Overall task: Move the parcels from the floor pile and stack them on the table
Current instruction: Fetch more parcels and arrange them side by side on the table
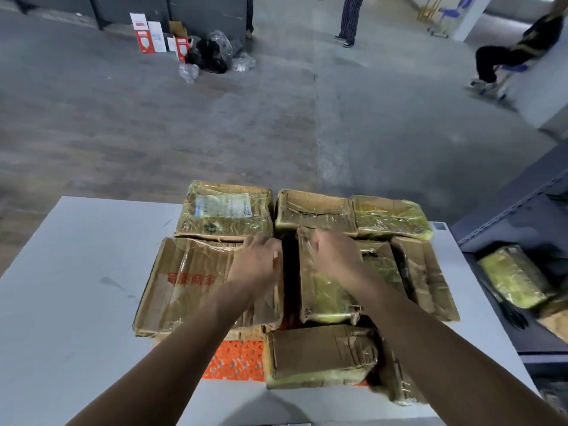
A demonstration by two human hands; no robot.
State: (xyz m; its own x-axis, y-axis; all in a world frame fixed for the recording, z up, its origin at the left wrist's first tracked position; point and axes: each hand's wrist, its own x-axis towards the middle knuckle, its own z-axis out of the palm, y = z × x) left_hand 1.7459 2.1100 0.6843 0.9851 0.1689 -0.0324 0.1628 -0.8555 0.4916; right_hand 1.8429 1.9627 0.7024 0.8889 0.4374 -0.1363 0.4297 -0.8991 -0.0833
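Several taped cardboard parcels lie packed together on the white table (70, 272). A large parcel with red print (184, 284) sits at the left of the group. My left hand (256, 262) rests flat on its right end, fingers straight. A tape-wrapped parcel (329, 290) lies in the middle, and my right hand (333, 250) lies on its far end with fingers spread. Behind them are a labelled parcel (227, 210) and two more parcels (313, 210) (390, 216). Another parcel (319, 355) sits at the front.
An orange patterned item (236, 361) shows under the front parcels. More wrapped parcels (513, 275) lie on a dark shelf (522, 216) to the right. Red-and-white boxes (147, 35) and plastic bags (212, 53) stand far off on the floor. One person stands and one sits in the background.
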